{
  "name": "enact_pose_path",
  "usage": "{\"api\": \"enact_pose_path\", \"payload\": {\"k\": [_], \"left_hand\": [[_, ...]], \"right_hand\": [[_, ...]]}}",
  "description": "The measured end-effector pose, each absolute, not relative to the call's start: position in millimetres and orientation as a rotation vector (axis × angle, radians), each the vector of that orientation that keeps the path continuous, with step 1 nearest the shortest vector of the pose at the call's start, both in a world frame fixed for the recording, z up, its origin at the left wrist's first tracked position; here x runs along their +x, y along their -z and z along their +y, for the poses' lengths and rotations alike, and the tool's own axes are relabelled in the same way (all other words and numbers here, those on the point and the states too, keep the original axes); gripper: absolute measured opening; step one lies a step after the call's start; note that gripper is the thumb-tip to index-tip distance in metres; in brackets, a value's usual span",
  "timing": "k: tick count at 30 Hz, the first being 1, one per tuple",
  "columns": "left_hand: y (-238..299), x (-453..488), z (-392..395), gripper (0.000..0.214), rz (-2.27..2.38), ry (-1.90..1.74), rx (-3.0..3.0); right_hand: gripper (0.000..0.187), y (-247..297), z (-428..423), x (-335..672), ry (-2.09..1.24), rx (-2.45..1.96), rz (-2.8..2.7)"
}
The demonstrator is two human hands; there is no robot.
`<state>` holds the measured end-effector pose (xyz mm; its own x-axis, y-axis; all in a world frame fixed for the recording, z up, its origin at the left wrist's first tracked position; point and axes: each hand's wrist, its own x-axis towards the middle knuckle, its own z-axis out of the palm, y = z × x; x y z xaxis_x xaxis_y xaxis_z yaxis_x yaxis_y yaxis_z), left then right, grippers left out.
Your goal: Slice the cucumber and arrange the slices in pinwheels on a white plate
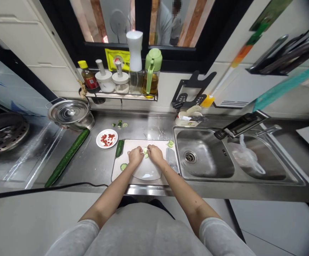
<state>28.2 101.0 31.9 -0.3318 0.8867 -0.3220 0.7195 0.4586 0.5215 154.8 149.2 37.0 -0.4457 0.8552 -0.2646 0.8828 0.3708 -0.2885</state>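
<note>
On the white cutting board (117, 167) my left hand (135, 155) and my right hand (155, 154) meet, fingers curled and pinched around pale green cucumber slices (145, 152). Just below them lies a white plate (147, 171). A short cucumber piece (119, 148) rests at the board's left edge, a single slice (123, 166) near its lower left, and another slice (170, 144) at its top right. A knife blade (172, 160) lies along the board's right side.
A long whole cucumber (67, 156) lies on the steel counter at left, beside a lidded pot (70, 113). A small plate of chopped red pieces (106, 138) sits behind the board. A double sink (204, 156) is at right. A condiment shelf (122, 94) stands behind. A black cable (37, 189) runs along the front edge.
</note>
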Motion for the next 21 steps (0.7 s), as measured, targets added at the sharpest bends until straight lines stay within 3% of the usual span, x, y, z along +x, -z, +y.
{"api": "enact_pose_path", "payload": {"k": [21], "left_hand": [[-31.2,30.5,100.2,0.010,2.138,-0.368,1.412]], "right_hand": [[0.022,-37.8,136.6,167.8,0.488,1.814,2.421]]}}
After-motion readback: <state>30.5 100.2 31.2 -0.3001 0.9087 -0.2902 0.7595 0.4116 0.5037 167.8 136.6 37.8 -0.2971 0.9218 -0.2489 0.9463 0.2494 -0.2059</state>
